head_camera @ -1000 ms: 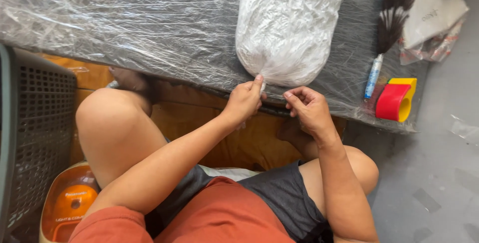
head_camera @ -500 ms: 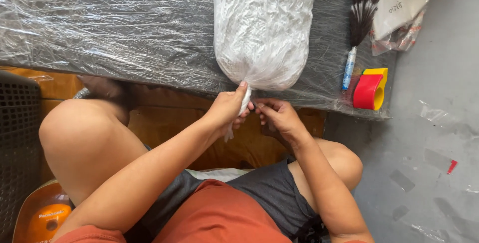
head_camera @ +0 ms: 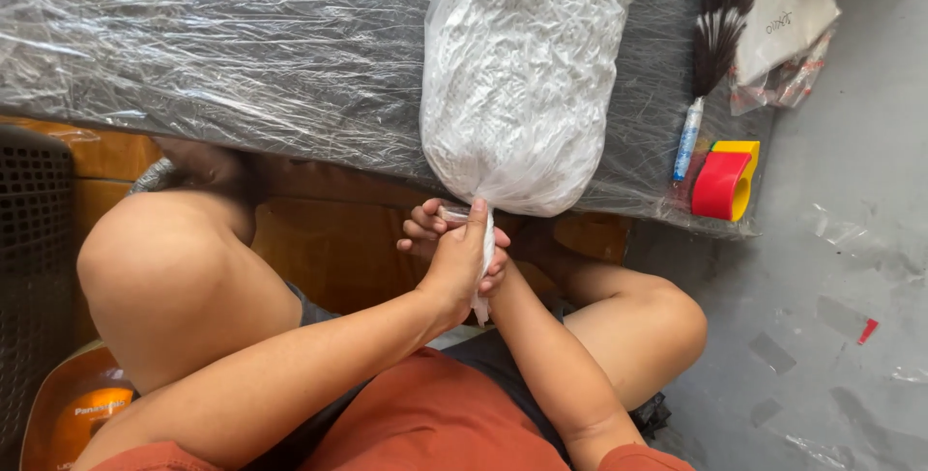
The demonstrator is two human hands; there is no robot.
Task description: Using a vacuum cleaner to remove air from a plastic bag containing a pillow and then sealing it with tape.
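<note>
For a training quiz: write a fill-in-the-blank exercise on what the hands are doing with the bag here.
1. Both hands, the left hand and the right hand, grip the twisted ____ of the clear plastic bag.
2. The bag is stuffed with ____ shredded material.
3. The bag lies on a table covered in clear ____ film.
4. Beside the red and yellow tape dispenser lies a ____ feather duster.

Missing words: neck; white; plastic; dark

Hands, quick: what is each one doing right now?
Left hand: closed around the twisted neck of the white plastic bag.
Right hand: mostly hidden behind the left, fingers curled at the same neck.
</note>
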